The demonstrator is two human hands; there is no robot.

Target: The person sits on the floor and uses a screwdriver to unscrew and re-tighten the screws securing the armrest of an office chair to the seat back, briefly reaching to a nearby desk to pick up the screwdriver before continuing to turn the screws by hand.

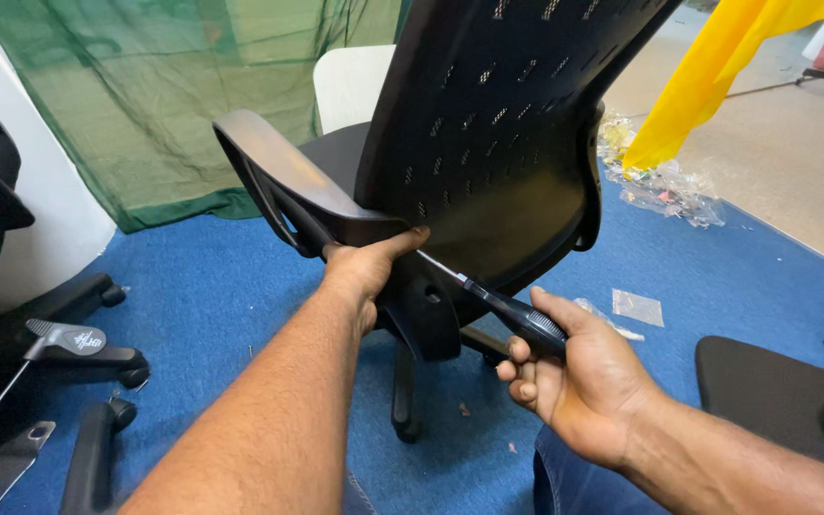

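screwdriver (503, 307) slants up-left toward the chair back (498, 143), right hand (574, 381) grip clenched round its handle, left hand (366, 272) clasping the armrest (269, 167).

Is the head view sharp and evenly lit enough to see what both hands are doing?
Head view: sharp on the left hand gripping the chair and the right hand holding the screwdriver; even soft light, faint shadows on the blue carpet, brighter floor top right; wide-angle stretching at the edges.
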